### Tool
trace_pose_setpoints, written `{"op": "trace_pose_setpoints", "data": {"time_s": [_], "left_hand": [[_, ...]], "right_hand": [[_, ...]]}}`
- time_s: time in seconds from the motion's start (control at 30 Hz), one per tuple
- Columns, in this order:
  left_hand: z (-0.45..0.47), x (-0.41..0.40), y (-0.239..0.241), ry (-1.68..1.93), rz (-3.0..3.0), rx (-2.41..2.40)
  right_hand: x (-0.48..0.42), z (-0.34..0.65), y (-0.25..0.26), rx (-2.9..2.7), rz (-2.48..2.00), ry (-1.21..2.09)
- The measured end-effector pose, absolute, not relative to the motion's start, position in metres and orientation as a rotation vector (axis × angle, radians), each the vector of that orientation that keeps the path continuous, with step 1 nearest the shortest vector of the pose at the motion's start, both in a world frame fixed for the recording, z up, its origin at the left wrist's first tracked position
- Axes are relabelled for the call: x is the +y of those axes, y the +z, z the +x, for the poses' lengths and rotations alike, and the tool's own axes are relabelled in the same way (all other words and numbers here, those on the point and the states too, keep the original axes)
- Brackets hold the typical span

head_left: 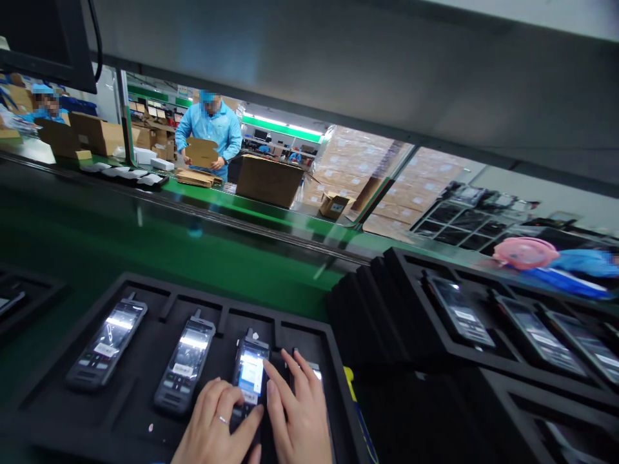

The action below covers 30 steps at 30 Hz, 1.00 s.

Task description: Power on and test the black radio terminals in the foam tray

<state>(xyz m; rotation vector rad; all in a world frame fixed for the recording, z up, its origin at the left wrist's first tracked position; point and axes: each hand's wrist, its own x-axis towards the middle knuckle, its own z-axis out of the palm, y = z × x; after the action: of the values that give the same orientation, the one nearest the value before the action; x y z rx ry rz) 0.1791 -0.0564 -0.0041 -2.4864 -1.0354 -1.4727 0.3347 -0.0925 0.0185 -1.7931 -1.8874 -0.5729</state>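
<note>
In the head view, a handheld two-way radio [251, 370] with a lit screen and a stub antenna lies in a black foam tray [130, 417]. My left hand [215, 422] grips its lower end, fingers at the left edge and thumb by the keypad. A ring is on one finger. My right hand [300, 406] is open over the right side, its index fingertip at the screen's edge. Under that hand another radio [316, 370] is mostly hidden. To the left, a second radio [186, 361] and a third radio [109, 345] rest in their own slots, screens up.
Stacked black foam trays [411, 322] with more radios stand at the right. A yellow-and-blue tool handle [355, 403] lies beside my tray. Beyond the green bench [193, 248], a person in blue [210, 129] holds cardboard near a carton [268, 180]. A metal shelf [338, 71] hangs overhead.
</note>
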Motion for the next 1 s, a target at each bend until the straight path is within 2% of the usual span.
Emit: {"op": "trace_pose_setpoints", "data": {"time_s": [0.8, 1.0], "left_hand": [[0.1763, -0.0557, -0.0075, -1.460, -2.518, -1.046], [0.1797, -0.0556, -0.0112, -1.639, -2.444, -1.068]], "right_hand": [[-0.0954, 0.3319, 0.0232, -1.934, -1.639, -0.584], [-0.0982, 0.3316, 0.0258, -1.945, -1.617, -0.575]]}}
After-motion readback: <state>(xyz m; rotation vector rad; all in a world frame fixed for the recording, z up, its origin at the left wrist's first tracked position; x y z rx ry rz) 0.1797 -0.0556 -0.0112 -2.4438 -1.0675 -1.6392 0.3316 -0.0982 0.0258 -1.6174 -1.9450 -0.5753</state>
